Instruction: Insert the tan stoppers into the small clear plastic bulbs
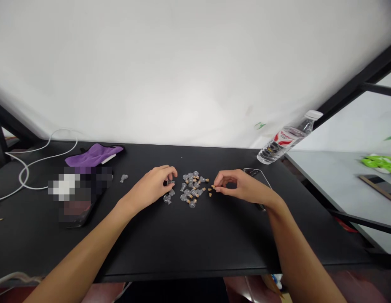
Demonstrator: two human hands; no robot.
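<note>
Small clear glass bottles, several with cork stoppers, lie in a cluster on the black table. To the left of the cluster, my left hand curls its thumb and fingers around a small glass bottle, partly hidden by the fingers. Below that hand lie loose bottles with no corks visible in them. On the other side, my right hand pinches a tiny cork between thumb and fingertips. Two more corks rest beside it on the tabletop.
A lone glass piece lies farther left, near a purple cloth and a white cable. A phone is partly under my right hand. At the back right a water bottle stands by the white wall.
</note>
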